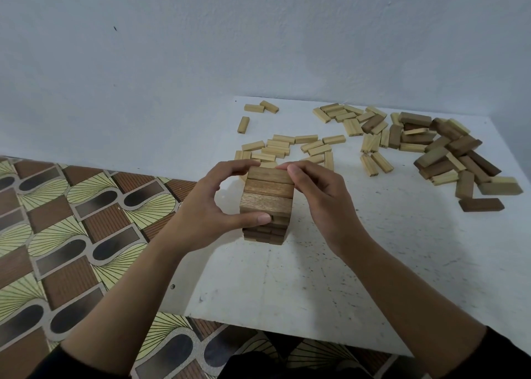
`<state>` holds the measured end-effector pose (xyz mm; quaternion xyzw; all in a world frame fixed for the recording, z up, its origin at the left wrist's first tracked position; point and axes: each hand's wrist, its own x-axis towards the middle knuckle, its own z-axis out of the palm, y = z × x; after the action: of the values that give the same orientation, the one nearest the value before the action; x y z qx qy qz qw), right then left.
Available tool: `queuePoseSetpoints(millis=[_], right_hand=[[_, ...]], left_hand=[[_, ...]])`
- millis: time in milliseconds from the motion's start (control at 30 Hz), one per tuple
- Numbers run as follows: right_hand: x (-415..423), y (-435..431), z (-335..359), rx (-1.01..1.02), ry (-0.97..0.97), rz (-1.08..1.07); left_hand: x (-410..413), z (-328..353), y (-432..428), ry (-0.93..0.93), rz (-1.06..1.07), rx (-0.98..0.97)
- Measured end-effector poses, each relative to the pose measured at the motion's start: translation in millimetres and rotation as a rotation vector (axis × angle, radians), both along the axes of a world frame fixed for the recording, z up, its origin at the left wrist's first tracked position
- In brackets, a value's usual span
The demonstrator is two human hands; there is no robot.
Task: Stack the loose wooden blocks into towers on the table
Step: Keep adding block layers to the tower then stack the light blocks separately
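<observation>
Both hands are on the tower. It stands on the table, close to the left edge, and is made of dark blocks. The top row has three blocks lying side by side.

The left hand wraps around the top of the tower. Its thumb presses the near side and its fingers reach over to the far edge. The right hand has its fingers curled against the right end of the top row. So both hands hold the tower, and neither one has a loose block in it.

I think this step is squaring up: the hands push the top row so it sits neat and straight.

Lots of blocks are not stacked yet. The light blocks lie just behind the tower, and the dark blocks lie in a heap well off to the right. So the job looks far from done.

Next, I think the hands must let go softly so the tower does not shake. Then one hand can reach for a loose block and lay it across the top row, the other way round.
</observation>
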<state>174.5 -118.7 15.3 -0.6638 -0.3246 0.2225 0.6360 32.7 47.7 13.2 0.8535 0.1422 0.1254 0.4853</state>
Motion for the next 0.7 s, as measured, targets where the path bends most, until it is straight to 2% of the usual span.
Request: queuePoseSetpoints(millis=[433,700], right_hand=[[0,0,1,-0.006,0.003,-0.017],[5,-1,6,0.032,-0.01,-0.068]], left_hand=[[-1,4,0,0.014,0.045,0.01],[11,27,-13,-0.164,0.153,-0.178]])
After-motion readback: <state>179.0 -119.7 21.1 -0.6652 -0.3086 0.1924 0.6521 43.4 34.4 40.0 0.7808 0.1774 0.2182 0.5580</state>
